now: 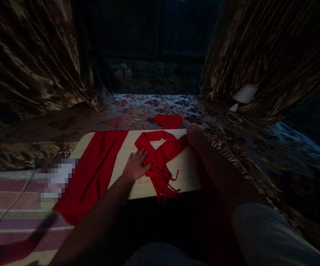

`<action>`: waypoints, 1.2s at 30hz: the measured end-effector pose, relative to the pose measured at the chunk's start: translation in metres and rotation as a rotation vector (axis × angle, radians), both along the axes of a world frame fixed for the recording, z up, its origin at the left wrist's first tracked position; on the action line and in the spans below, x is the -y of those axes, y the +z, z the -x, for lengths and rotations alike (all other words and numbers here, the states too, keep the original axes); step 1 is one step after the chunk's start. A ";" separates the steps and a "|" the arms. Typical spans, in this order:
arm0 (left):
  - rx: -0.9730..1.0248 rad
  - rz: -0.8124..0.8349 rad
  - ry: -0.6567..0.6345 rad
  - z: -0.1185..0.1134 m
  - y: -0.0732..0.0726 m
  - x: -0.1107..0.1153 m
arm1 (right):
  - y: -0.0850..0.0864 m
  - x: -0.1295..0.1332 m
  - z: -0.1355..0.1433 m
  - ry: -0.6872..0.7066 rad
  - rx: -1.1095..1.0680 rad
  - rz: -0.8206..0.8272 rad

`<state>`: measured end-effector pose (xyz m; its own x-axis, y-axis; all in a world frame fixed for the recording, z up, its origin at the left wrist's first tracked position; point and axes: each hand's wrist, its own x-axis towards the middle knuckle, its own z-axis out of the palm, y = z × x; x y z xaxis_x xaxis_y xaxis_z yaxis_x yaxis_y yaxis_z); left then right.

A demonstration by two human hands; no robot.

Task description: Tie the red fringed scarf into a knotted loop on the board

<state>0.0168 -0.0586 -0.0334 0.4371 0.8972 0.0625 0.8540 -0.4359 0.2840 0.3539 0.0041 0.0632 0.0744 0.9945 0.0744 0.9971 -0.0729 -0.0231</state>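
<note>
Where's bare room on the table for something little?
On the table, between the red cloth and left hand, or right of the fringe. The middle, under the scarf, is crowded; so is the far right corner, by the right hand.

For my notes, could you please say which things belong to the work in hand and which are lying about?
In use:
- fringed red fabric strip, touched by left hand and right hand
- pale wooden tabletop

Perhaps lying about:
- white-shaded lamp
- wide red cloth
- looped red cloth
</note>
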 end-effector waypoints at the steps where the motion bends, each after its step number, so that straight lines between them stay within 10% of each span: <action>1: 0.002 -0.001 0.002 0.000 0.000 0.000 | -0.002 0.003 0.011 0.061 0.000 -0.046; 9: 0.029 -0.012 0.001 -0.001 0.000 0.000 | -0.032 0.067 0.080 0.797 -0.158 0.048; 24: 0.089 -0.052 0.006 -0.002 0.001 0.001 | -0.029 0.084 0.065 0.387 0.164 0.045; 36: 0.379 -0.228 -0.195 0.009 0.006 0.015 | -0.034 0.089 0.093 0.274 -0.096 0.071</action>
